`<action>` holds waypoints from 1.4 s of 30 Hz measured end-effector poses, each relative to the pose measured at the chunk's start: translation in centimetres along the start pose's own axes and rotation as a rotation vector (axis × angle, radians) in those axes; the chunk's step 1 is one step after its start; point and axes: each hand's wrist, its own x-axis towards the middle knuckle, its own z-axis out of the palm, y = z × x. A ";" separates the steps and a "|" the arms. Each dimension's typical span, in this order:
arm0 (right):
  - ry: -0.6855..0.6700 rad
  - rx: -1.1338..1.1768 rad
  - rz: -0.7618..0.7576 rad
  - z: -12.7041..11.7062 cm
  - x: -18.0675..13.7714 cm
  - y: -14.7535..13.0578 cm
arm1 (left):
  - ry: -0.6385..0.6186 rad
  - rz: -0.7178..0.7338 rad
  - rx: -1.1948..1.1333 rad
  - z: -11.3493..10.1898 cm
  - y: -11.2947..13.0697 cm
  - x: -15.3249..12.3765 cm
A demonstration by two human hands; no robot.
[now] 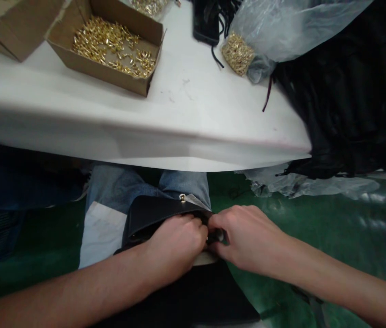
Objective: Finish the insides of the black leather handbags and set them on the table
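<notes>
A black leather piece (152,212) with a small gold stud at its upper edge lies on my lap, below the table's front edge. My left hand (175,243) is closed over the right end of this piece, fingers curled down. Touching it from the right, my right hand (247,237) pinches a small dark part (217,235) at the same spot. What exactly sits between the fingertips is hidden.
A white table (186,114) spans the upper view. On it stand a cardboard box of gold studs (111,43), a second box (15,27) at left, a clear bag of gold studs (238,53), and black material (346,86) at right. Green floor (332,228) lies below.
</notes>
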 end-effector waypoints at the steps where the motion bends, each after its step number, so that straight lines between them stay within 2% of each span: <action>1: 0.017 -0.037 0.005 0.2 -0.2 -0.2 | 0.006 -0.001 0.009 0.0 0.0 -0.2; 7: 0.200 -0.134 -0.064 1.8 -0.9 -0.4 | -0.003 0.003 -0.016 -1.8 -0.8 -1.9; 11: 0.300 -0.174 -0.153 2.7 -1.4 0.0 | -0.032 -0.040 -0.020 -2.9 -2.0 -4.2; 14: 0.303 -0.227 -0.220 3.2 -1.5 0.1 | -0.119 -0.133 0.007 -3.6 -2.8 -6.3; 17: 0.258 -0.257 -0.280 3.5 -1.4 0.0 | -0.156 -0.114 0.115 -3.9 -3.2 -7.6; 21: 0.271 -0.272 -0.336 3.8 -1.2 -0.2 | -0.092 -0.057 0.249 -3.9 -3.7 -7.8; 26: 0.342 -0.241 -0.333 3.7 -1.3 0.0 | -0.001 -0.032 0.247 -4.2 -3.9 -7.5; 31: 0.364 -0.237 -0.299 3.0 -1.1 0.6 | -0.016 -0.084 0.230 -4.9 -3.9 -6.9; 34: 0.378 -0.224 -0.275 2.5 -1.0 1.0 | -0.012 -0.128 0.126 -5.9 -3.9 -7.3; 36: 0.382 -0.202 -0.249 2.2 -0.9 1.2 | 0.062 -0.086 0.015 -6.9 -3.8 -8.4; 39: 0.391 -0.171 -0.233 1.6 -0.6 1.4 | 0.345 -0.015 -0.087 -8.7 -3.9 -11.1; 41: 0.397 -0.159 -0.253 1.5 -0.4 1.7 | 0.568 -0.117 -0.094 -9.5 -4.6 -13.4; 42: 0.401 -0.153 -0.268 1.6 -0.3 2.0 | 0.640 -0.204 -0.084 -9.6 -5.0 -14.5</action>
